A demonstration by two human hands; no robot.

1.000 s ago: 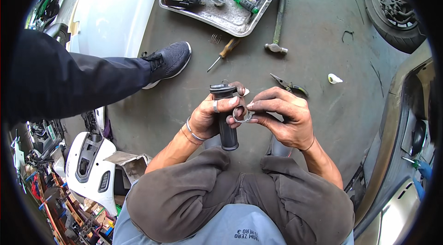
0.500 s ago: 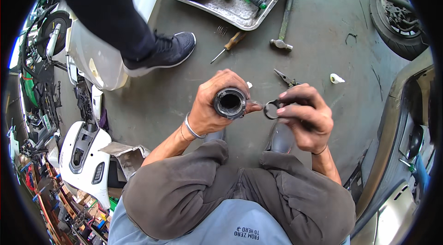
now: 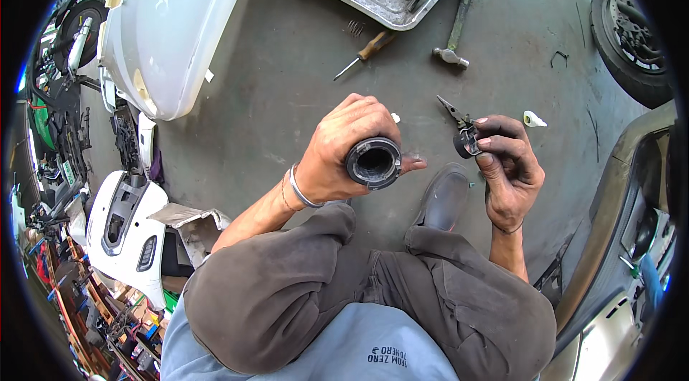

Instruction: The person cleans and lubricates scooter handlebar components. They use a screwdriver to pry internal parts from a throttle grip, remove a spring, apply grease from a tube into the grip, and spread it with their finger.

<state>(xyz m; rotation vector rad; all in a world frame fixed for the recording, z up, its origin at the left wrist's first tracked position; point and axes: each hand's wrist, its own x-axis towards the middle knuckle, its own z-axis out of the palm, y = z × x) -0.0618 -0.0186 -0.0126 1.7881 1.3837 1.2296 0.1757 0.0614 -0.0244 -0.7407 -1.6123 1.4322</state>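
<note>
My left hand (image 3: 336, 138) is wrapped round a black hollow cylinder (image 3: 352, 170), its round open end turned up toward me and the thumb sticking out to the right. The cylinder's inside is dark. Off to the right, my right hand (image 3: 515, 169) pinches a small black ring (image 3: 459, 146) between thumb and fingers, apart from the cylinder. Just past the ring, needle-nose pliers (image 3: 451, 109) lie on the floor, their handles partly hidden by the ring and fingers. A small white plastic piece (image 3: 534, 120) rests beyond my right hand.
Farther off lie a wooden-handled screwdriver (image 3: 373, 46), a coil spring (image 3: 355, 28) and a hammer (image 3: 451, 57). A metal tray (image 3: 395, 21) holds several tools. White body panels (image 3: 129, 237) stand on the left; a wheel (image 3: 631, 36) and a large panel (image 3: 603, 180) are on the right.
My right hand has moved right, away from the cylinder, with the ring now tilted differently. The cylinder remains in my left hand. Another person's leg and shoe have left the view.
</note>
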